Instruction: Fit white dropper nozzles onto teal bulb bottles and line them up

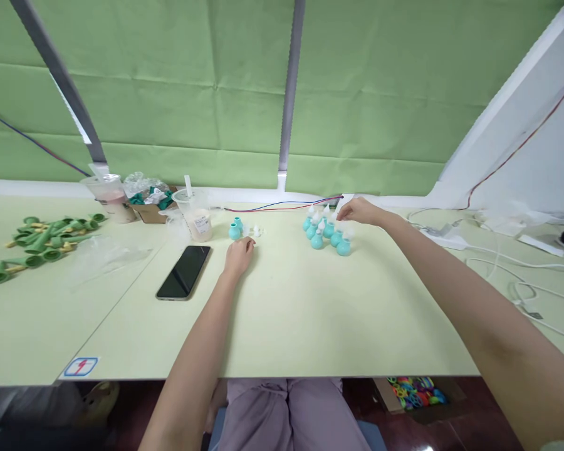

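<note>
pots (316,241), at least seven, cluster at three o'clock; two more pots (234,232) stand at nine. right hand (358,211), fingertips bunched beside the cluster; left hand (239,255), loosely curled at eight. whether either pinches anything, i cannot tell. the pots are round, smooth, teal; farther out at nine, two clear plastic cups (195,216).

Worktop (357,326): phone (184,273), screen dark, lying flat left of centre. Beyond it, a drink cup (198,219) with straw; left of that, a cardboard box (153,215) of crumpled material, then a second cup (115,203). Green horn-shaped pieces (41,243) spread at left; white cables (517,260) at right.
</note>
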Action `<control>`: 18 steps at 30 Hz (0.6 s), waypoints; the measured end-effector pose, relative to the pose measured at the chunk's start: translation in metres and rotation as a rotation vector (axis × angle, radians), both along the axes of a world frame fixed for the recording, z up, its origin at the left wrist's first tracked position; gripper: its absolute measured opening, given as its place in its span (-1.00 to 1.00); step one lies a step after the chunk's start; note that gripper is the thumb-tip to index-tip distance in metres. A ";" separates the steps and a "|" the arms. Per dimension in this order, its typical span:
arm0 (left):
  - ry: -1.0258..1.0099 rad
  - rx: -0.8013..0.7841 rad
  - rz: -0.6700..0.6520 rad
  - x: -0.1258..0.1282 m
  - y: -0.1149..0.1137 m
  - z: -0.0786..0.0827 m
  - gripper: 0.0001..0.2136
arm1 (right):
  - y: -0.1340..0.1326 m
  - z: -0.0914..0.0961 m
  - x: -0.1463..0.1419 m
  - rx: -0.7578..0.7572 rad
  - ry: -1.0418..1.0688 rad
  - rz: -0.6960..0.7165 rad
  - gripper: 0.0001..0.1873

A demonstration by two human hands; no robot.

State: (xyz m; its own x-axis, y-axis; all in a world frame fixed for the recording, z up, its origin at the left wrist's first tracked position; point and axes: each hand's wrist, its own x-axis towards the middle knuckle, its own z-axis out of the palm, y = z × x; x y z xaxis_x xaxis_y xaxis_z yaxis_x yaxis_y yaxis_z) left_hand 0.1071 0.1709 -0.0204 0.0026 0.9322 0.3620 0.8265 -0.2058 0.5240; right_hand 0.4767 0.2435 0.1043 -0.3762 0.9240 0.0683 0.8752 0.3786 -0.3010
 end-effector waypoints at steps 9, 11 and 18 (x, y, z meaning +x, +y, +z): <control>-0.001 0.008 0.008 0.004 -0.003 0.000 -0.75 | -0.022 0.013 -0.040 0.289 0.305 0.021 -0.76; -0.038 0.016 0.008 0.004 -0.003 0.001 -0.75 | -0.032 0.008 -0.071 0.328 0.359 0.070 -0.73; -0.279 0.233 0.149 -0.009 -0.005 0.008 -0.74 | -0.032 -0.076 -0.192 0.314 0.134 0.162 -0.62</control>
State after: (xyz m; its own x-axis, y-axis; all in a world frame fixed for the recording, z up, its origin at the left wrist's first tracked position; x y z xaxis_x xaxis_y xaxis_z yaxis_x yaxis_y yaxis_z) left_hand 0.0978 0.1658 -0.0120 -0.2549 0.8075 0.5319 0.6883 -0.2348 0.6864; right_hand 0.2844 0.2117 0.0283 -0.4842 0.7795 0.3974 0.7571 0.6009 -0.2563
